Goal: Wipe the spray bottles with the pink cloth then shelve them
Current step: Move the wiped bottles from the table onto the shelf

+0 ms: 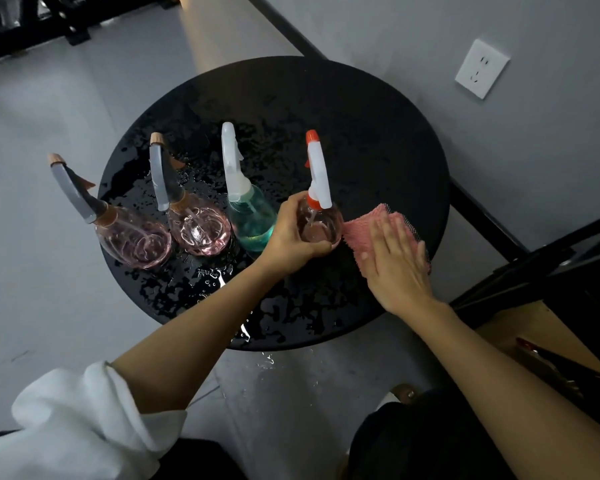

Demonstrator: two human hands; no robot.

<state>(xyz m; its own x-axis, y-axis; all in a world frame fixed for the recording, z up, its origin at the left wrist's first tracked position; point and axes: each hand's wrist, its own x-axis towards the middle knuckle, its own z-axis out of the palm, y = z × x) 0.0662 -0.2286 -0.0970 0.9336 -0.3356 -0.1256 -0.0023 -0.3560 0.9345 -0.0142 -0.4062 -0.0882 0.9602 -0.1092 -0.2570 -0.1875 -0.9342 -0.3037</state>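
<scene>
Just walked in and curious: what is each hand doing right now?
Left hand: closed around the orange-capped spray bottle, holding it on the wet table.
Right hand: open, flat on the pink cloth, no grip yet.

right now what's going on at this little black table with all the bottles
A person is cleaning spray bottles on a wet round black table. The left hand grips the body of the orange-capped bottle, while the right hand lies flat on the pink cloth beside it. The teal bottle and two pink glass bottles stand in a row to the left, untouched.
</scene>
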